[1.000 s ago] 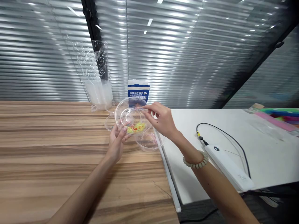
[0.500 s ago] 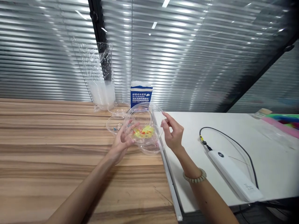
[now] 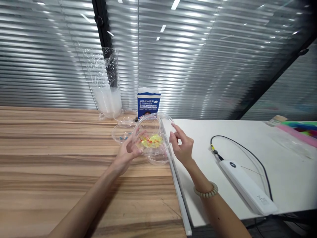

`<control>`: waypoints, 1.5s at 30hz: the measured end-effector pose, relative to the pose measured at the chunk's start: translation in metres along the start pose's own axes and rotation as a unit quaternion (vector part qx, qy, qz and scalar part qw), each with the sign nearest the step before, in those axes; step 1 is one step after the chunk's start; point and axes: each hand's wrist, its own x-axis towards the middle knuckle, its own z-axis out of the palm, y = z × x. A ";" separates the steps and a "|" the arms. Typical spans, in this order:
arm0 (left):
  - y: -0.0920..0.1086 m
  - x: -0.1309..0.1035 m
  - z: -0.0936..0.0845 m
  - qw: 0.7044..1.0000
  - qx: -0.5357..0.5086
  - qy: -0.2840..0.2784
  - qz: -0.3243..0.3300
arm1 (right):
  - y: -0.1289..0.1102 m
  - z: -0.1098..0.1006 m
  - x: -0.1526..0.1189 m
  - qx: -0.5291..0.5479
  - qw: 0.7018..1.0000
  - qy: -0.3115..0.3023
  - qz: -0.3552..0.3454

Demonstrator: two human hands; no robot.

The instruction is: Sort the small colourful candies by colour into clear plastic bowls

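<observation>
Tilted toward me, a clear plastic bowl (image 3: pixel 166 117) is held up over the seam between the two tabletops. Small yellow and red pieces (image 3: pixel 152 141) show at its lower side. My left hand (image 3: pixel 127 150) grips the bowl's left edge, fingers behind the clear wall and thumb in front. At the right rim, the curled thumb and index finger of my right hand (image 3: pixel 182 143) are closed on the edge. Partly hidden beneath is another clear bowl (image 3: pixel 158 162) with pinkish bits. Left of it stands a clear bowl (image 3: pixel 115 135) with small blue pieces.
Farther back are another clear bowl (image 3: pixel 121 114), a bagged stack of translucent cups (image 3: pixel 108 102) and a blue printed carton (image 3: pixel 148 102). On the white table (image 3: pixel 198 132) to the right lies a white elongated device (image 3: pixel 247 185) with a black cable (image 3: pixel 247 155). Slatted blinds rise behind.
The held bowl has dropped slightly and its contents have shifted a little to the left. Both hands keep their places on it. The whole view has moved slightly.
</observation>
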 end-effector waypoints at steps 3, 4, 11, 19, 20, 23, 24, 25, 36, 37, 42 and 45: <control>0.000 -0.001 0.000 1.000 -0.004 -0.002 0.004 | 0.001 0.001 0.000 -0.009 1.000 -0.001 -0.008; 0.000 -0.001 0.001 1.000 -0.006 0.001 0.007 | 0.001 0.001 0.000 -0.014 1.000 0.008 -0.015; -0.002 0.000 0.005 0.999 -0.017 0.035 0.025 | -0.016 -0.014 0.018 -0.150 0.963 0.022 -0.222; 0.000 0.000 0.008 0.998 -0.019 0.051 0.035 | -0.034 -0.010 0.056 -0.220 0.862 -0.392 -0.235; 0.000 0.000 0.008 0.998 -0.019 0.052 0.035 | -0.036 -0.009 0.059 -0.232 0.848 -0.421 -0.221; 0.000 0.000 0.008 0.998 -0.017 0.052 0.035 | -0.043 -0.007 0.067 -0.253 0.821 -0.476 -0.188; 0.000 0.000 0.008 0.998 -0.017 0.051 0.034 | -0.045 -0.006 0.068 -0.256 0.816 -0.485 -0.183; 0.000 0.000 0.008 0.998 -0.017 0.049 0.032 | -0.046 -0.005 0.068 -0.259 0.813 -0.490 -0.181; 0.000 -0.002 0.011 0.999 -0.019 0.043 0.022 | -0.034 0.004 0.062 -0.228 0.835 -0.469 -0.174; 0.000 -0.003 0.011 0.999 -0.019 0.044 0.022 | -0.034 0.004 0.062 -0.223 0.843 -0.459 -0.169; -0.001 -0.004 0.012 0.999 -0.025 0.042 0.023 | -0.034 -0.004 0.061 -0.166 0.903 -0.368 -0.145; -0.002 -0.004 0.012 0.998 -0.029 0.043 0.023 | -0.034 -0.008 0.060 -0.114 0.929 -0.320 -0.144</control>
